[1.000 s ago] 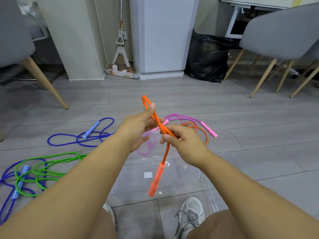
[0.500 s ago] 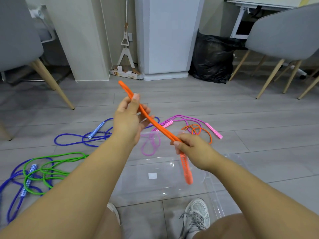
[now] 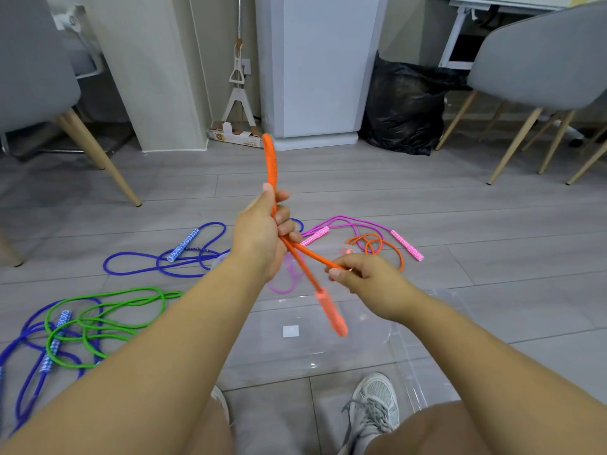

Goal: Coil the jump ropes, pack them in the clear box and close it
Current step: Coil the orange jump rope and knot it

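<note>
Gripping the orange jump rope in curled fingers, the left hand is held above the floor, with one orange handle standing up out of the fist. The cord is pinched between the thumb and fingers of the right hand. A second handle, blurred, is hung over the clear box on the floor. Pink, blue and green ropes are seen lying loose on the floor nearby.

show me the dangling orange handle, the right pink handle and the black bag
dangling orange handle (image 3: 331,315): head view, middle of the grip
right pink handle (image 3: 407,245): head view, middle of the patterned grip
black bag (image 3: 404,106): head view, centre of its front
</note>
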`<state>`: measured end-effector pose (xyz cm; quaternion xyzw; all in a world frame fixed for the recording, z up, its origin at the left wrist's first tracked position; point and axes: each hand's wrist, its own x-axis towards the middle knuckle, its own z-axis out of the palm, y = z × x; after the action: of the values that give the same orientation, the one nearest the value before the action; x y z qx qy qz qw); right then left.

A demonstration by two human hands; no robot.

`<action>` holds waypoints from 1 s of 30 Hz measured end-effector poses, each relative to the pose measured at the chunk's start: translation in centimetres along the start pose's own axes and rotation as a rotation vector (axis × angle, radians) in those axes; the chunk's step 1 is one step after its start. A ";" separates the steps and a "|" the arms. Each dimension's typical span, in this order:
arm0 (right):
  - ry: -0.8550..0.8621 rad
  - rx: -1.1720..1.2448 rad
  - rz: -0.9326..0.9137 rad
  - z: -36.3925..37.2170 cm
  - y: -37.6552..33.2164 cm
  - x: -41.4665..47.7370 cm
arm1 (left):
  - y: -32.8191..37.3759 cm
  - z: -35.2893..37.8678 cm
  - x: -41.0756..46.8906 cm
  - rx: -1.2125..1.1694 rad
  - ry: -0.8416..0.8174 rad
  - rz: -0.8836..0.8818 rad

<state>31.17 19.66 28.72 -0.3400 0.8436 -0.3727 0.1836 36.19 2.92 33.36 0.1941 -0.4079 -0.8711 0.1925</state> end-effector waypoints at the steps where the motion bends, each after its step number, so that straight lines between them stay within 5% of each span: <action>1: 0.017 -0.006 0.017 -0.3 0.4 -0.1 | 0.2 -0.2 0.1 0.008 0.016 0.016; 13: 0.087 -0.272 0.240 -4.0 5.2 -2.2 | 3.0 -5.0 2.1 0.235 0.246 0.178; 21: 0.061 -0.132 -0.049 -2.1 -1.9 -1.2 | 0.8 -4.3 0.9 0.535 0.090 0.129; 30: 0.115 0.242 -0.059 -1.5 -6.2 0.1 | -0.9 -2.3 -0.8 0.618 -0.140 0.040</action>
<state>32.96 17.26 34.38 -0.3179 0.7915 -0.4958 0.1635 37.90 2.37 31.44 0.1750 -0.6694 -0.7131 0.1132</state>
